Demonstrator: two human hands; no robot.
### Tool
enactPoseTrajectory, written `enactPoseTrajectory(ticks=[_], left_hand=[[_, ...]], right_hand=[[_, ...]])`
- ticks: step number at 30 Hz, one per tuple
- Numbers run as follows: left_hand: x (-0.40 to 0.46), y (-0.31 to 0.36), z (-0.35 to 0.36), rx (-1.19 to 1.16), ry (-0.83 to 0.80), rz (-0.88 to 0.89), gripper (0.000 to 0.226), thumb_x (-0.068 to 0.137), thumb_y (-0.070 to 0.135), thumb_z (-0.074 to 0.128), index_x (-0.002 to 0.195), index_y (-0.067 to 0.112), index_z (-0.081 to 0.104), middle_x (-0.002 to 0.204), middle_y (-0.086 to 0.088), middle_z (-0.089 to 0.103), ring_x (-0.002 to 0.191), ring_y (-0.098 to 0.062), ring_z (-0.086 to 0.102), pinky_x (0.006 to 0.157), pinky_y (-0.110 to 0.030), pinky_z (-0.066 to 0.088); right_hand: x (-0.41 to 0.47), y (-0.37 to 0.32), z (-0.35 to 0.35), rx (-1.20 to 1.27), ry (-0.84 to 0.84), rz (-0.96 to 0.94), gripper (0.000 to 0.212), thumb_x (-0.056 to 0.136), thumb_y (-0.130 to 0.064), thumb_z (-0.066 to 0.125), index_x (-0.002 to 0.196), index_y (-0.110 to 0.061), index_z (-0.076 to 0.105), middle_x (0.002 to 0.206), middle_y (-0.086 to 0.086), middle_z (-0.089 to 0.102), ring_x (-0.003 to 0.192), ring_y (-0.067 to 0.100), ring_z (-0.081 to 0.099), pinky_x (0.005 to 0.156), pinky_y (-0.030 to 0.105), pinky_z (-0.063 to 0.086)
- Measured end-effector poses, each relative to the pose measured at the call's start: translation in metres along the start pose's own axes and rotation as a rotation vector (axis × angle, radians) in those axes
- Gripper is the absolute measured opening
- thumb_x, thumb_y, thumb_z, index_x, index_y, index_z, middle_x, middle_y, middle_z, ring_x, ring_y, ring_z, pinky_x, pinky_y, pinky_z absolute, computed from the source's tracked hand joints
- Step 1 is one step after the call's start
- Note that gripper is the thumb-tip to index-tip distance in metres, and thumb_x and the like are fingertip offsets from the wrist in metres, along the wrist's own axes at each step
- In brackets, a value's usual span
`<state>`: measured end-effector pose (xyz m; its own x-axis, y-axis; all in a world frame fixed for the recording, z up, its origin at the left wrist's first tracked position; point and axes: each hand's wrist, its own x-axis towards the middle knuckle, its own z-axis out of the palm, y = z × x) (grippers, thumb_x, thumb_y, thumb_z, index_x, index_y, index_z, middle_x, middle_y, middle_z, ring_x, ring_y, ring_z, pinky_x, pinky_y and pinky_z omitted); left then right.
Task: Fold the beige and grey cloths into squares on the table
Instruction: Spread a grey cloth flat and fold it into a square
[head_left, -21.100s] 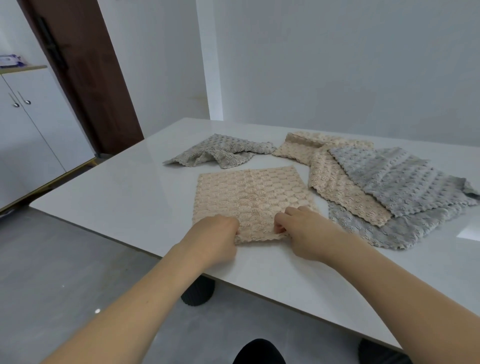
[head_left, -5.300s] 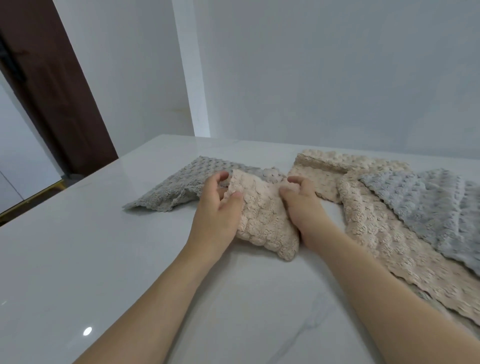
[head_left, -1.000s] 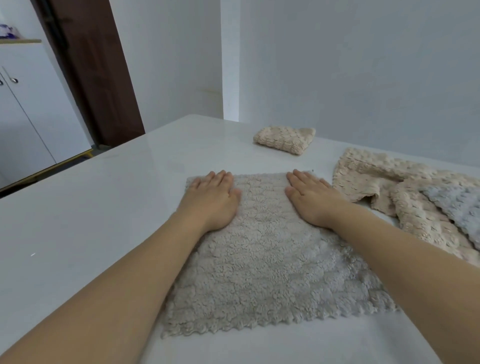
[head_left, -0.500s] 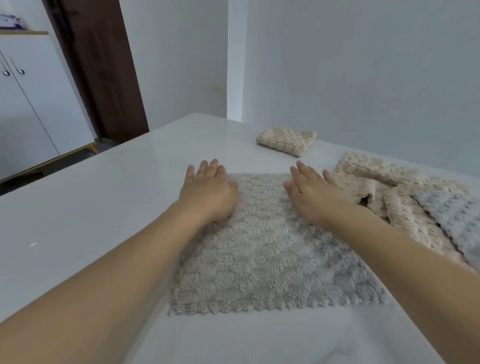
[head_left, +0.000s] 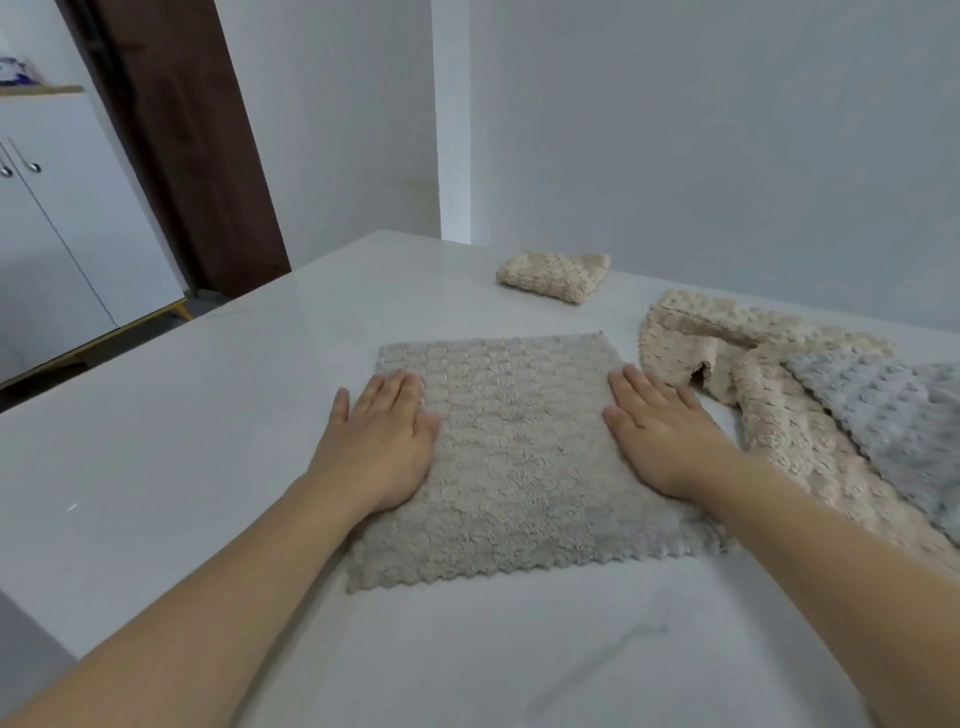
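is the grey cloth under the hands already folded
No, the grey cloth lies spread flat in a single layer, with the left hand and right hand pressing on it.

Soft, even daylight, faint shadows; mild sheen on table (head_left: 218, 447); wide-angle bending at edges, forearms slightly blurred.

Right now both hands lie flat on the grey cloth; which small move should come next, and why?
Probably pinch the near scalloped edge and fold it to the far edge: the grey cloth lies spread flat, unfolded, under the left hand and right hand.
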<state>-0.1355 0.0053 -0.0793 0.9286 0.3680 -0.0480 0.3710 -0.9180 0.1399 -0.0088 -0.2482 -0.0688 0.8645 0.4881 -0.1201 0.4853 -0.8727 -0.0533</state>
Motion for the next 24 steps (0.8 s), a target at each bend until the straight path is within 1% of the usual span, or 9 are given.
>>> enactPoseTrajectory(ticks=[3, 6, 8, 10, 13, 16, 19, 21, 24], left_hand=[[-0.003, 0.007, -0.012, 0.065, 0.007, -0.029, 0.063, 0.102, 0.043, 0.009, 0.157, 0.015, 0.001, 0.166, -0.001, -0.003, 0.151, -0.018, -0.007, 0.120, -0.047, -0.012], [-0.016, 0.039, -0.024, -0.042, 0.095, 0.001, 0.062, 0.103, 0.039, 0.013, 0.157, 0.010, 0.003, 0.165, -0.004, -0.002, 0.151, -0.019, -0.006, 0.120, -0.046, -0.011], [-0.036, 0.061, -0.012, -0.122, 0.105, 0.066, 0.062, 0.103, 0.039, 0.015, 0.156, 0.011, 0.003, 0.165, -0.003, -0.001, 0.151, -0.018, -0.005, 0.122, -0.046, -0.007], [-0.054, 0.070, 0.006, -0.100, 0.077, 0.086, 0.063, 0.102, 0.043, 0.012, 0.157, 0.014, 0.002, 0.165, 0.000, -0.002, 0.151, -0.016, -0.005, 0.122, -0.046, -0.004], [-0.057, 0.063, 0.014, -0.058, 0.063, 0.093, 0.064, 0.102, 0.046, 0.009, 0.157, 0.016, -0.002, 0.165, 0.002, -0.005, 0.151, -0.016, -0.009, 0.122, -0.043, -0.007], [-0.057, 0.050, 0.010, -0.032, 0.055, 0.117, 0.064, 0.102, 0.047, 0.009, 0.158, 0.017, -0.001, 0.165, 0.003, -0.004, 0.151, -0.014, -0.008, 0.122, -0.039, -0.007], [-0.063, 0.025, 0.007, -0.021, 0.021, 0.061, 0.063, 0.102, 0.046, 0.010, 0.158, 0.018, -0.001, 0.165, 0.004, -0.006, 0.151, -0.013, -0.009, 0.122, -0.038, -0.006], [-0.065, 0.015, 0.000, -0.014, -0.029, 0.039, 0.063, 0.103, 0.046, 0.010, 0.157, 0.018, -0.002, 0.165, 0.003, -0.008, 0.150, -0.014, -0.011, 0.122, -0.039, -0.008], [-0.049, 0.012, -0.016, 0.018, -0.061, 0.033, 0.063, 0.104, 0.044, 0.011, 0.157, 0.015, -0.002, 0.165, 0.001, -0.008, 0.150, -0.017, -0.012, 0.120, -0.041, -0.012]], right_hand=[[-0.006, -0.005, -0.011, -0.090, 0.032, 0.047, 0.060, 0.102, -0.042, 0.004, 0.155, -0.015, -0.003, 0.162, 0.003, -0.010, 0.149, 0.018, -0.010, 0.120, 0.041, -0.010], [-0.022, -0.031, -0.016, 0.000, 0.137, -0.086, 0.059, 0.103, -0.041, 0.006, 0.155, -0.016, -0.002, 0.161, -0.001, -0.013, 0.148, 0.016, -0.010, 0.120, 0.038, -0.008], [-0.039, -0.048, -0.005, 0.078, 0.116, -0.141, 0.057, 0.103, -0.041, 0.008, 0.155, -0.019, -0.002, 0.162, -0.005, -0.010, 0.148, 0.013, -0.009, 0.121, 0.037, -0.006], [-0.051, -0.053, 0.010, 0.092, 0.082, -0.121, 0.057, 0.103, -0.041, 0.009, 0.155, -0.022, -0.001, 0.162, -0.007, -0.007, 0.148, 0.010, -0.008, 0.121, 0.037, -0.005], [-0.049, -0.045, 0.013, 0.086, 0.053, -0.111, 0.057, 0.103, -0.042, 0.008, 0.155, -0.024, -0.002, 0.162, -0.009, -0.009, 0.148, 0.009, -0.009, 0.120, 0.036, -0.006], [-0.050, -0.023, 0.010, 0.067, 0.038, -0.086, 0.057, 0.102, -0.044, 0.007, 0.155, -0.025, -0.003, 0.162, -0.008, -0.010, 0.148, 0.010, -0.009, 0.120, 0.034, -0.005], [-0.057, -0.004, 0.010, 0.079, 0.022, -0.018, 0.058, 0.102, -0.043, 0.007, 0.155, -0.022, -0.002, 0.162, -0.003, -0.009, 0.149, 0.014, -0.007, 0.120, 0.036, -0.005], [-0.056, -0.003, 0.007, 0.014, 0.006, 0.004, 0.060, 0.102, -0.043, 0.005, 0.155, -0.018, -0.003, 0.162, 0.001, -0.009, 0.149, 0.016, -0.007, 0.120, 0.037, -0.007], [-0.044, -0.014, -0.008, -0.055, 0.039, -0.049, 0.060, 0.103, -0.041, 0.008, 0.155, -0.014, 0.003, 0.162, 0.005, -0.008, 0.149, 0.018, -0.007, 0.119, 0.036, -0.007]])
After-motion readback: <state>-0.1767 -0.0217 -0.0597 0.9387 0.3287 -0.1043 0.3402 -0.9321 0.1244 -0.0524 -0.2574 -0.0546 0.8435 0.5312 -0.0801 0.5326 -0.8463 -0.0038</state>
